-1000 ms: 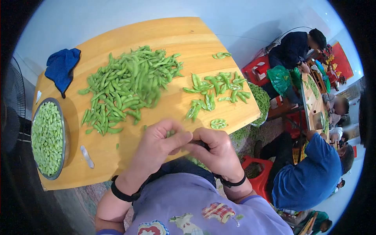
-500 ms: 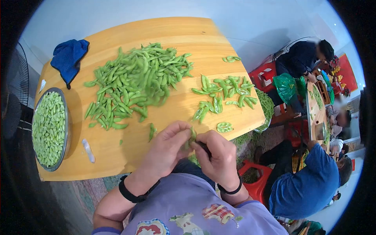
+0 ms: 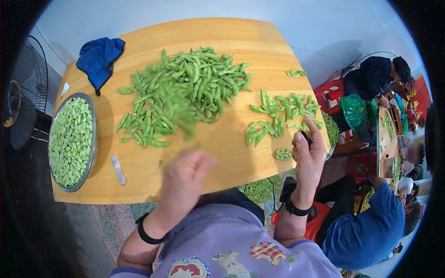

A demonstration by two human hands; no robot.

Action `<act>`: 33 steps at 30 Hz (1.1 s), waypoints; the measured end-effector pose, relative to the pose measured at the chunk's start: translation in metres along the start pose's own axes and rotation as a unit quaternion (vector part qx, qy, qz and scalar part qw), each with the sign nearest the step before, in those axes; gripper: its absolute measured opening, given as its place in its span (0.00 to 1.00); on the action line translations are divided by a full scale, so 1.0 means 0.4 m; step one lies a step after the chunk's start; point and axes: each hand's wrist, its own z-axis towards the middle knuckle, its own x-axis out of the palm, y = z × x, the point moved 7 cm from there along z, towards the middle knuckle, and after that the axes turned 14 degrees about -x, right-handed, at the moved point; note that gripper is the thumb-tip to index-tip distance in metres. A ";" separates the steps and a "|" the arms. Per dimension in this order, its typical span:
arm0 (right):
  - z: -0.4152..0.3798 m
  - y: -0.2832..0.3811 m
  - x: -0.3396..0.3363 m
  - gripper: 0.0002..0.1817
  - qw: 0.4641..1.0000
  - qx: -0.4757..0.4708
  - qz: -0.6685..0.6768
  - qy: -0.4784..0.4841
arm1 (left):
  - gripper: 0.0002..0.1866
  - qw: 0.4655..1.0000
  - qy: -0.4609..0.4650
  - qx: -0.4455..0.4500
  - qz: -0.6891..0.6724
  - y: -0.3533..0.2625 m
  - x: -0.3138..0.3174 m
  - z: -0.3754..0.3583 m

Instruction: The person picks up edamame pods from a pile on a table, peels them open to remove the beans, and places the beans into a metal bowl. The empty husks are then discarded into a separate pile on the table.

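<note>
My left hand (image 3: 185, 178) is over the front of the wooden table (image 3: 232, 171), its fingers smeared by motion; what they hold, if anything, I cannot tell. My right hand (image 3: 309, 160) is raised at the table's right edge, thumb and index finger apart, beside the split green pods (image 3: 282, 109). Something small and black (image 3: 303, 136) shows by its thumb. One opened pod (image 3: 283, 154) lies just left of that hand. Beyond my left hand spreads a big heap of edamame pods (image 3: 194, 83), part of it blurred.
A metal bowl (image 3: 94, 139) full of shelled beans stands on the left, near a blue cloth (image 3: 99, 60) and a clear plastic strip (image 3: 118, 170). A fan (image 3: 28, 92) is beyond that edge. On the right, people sit at another table, one in a blue shirt (image 3: 366, 227).
My hands were together around a pod; now they are apart. The right one has moved right to the split pods, the left slightly left. A pod near my left hand is no longer visible.
</note>
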 end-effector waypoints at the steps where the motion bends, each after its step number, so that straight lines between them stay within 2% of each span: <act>1: -0.007 -0.003 0.005 0.21 1.000 0.002 0.002 0.000 | 0.07 0.951 -0.192 0.156 0.186 -0.046 -0.051 -0.021; 4: -0.035 0.022 0.079 0.16 0.989 -0.057 -0.056 0.121 | 0.08 0.941 -0.165 0.109 0.274 -0.030 -0.045 -0.011; 5: -0.051 0.034 0.116 0.18 0.975 -0.043 -0.077 0.203 | 0.08 0.940 -0.166 0.107 0.277 -0.022 -0.041 -0.008; 7: -0.082 0.064 0.189 0.20 0.932 -0.130 -0.067 0.332 | 0.06 0.930 -0.167 0.083 0.317 0.012 -0.028 0.010; 8: -0.085 0.066 0.202 0.20 0.932 -0.131 -0.065 0.332 | 0.06 0.929 -0.168 0.083 0.318 0.016 -0.032 0.014; 10: -0.105 0.098 0.247 0.23 0.893 -0.237 -0.066 0.377 | 0.05 0.928 -0.165 0.094 0.322 0.017 -0.048 0.018; 14: -0.122 0.090 0.296 0.20 0.873 -0.272 -0.100 0.393 | 0.06 0.945 -0.133 0.116 0.277 -0.037 -0.058 0.002; 16: -0.129 0.088 0.296 0.14 0.874 -0.288 -0.102 0.378 | 0.05 0.967 -0.112 0.117 0.198 -0.061 -0.062 -0.004; 17: -0.127 0.091 0.293 0.14 0.874 -0.289 -0.106 0.375 | 0.05 0.967 -0.109 0.122 0.197 -0.065 -0.055 0.001; 19: -0.121 0.096 0.277 0.08 0.901 -0.260 -0.061 0.341 | 0.05 0.984 -0.104 0.137 0.054 -0.067 -0.053 0.001; 20: -0.125 0.101 0.273 0.08 0.902 -0.259 -0.063 0.340 | 0.05 0.984 -0.101 0.138 0.054 -0.074 -0.045 -0.004; 21: -0.126 0.104 0.266 0.08 0.913 -0.235 -0.046 0.331 | 0.04 0.994 -0.032 0.032 -0.099 -0.051 -0.032 0.007; 22: -0.126 0.107 0.258 0.08 0.923 -0.210 -0.030 0.321 | 0.03 0.966 0.039 -0.075 -0.246 -0.027 -0.004 0.012; 26: -0.139 0.118 0.225 0.09 0.931 -0.189 -0.026 0.312 | 0.02 0.955 0.070 -0.070 -0.281 -0.048 0.039 0.012; 28: -0.136 0.096 0.199 0.10 0.954 -0.118 0.088 0.261 | 0.01 0.935 0.110 -0.064 -0.332 -0.059 0.058 0.014; 29: -0.127 0.102 0.178 0.10 0.955 -0.121 0.082 0.257 | 0.01 0.934 0.117 -0.060 -0.332 -0.064 0.063 0.018; 31: -0.140 0.062 0.158 0.11 0.913 0.127 0.204 0.328 | 0.01 0.907 0.156 -0.068 -0.384 -0.070 0.083 0.027; 33: -0.130 0.073 0.138 0.09 0.912 0.125 0.219 0.324 | 0.02 0.906 0.171 -0.060 -0.383 -0.087 0.098 0.025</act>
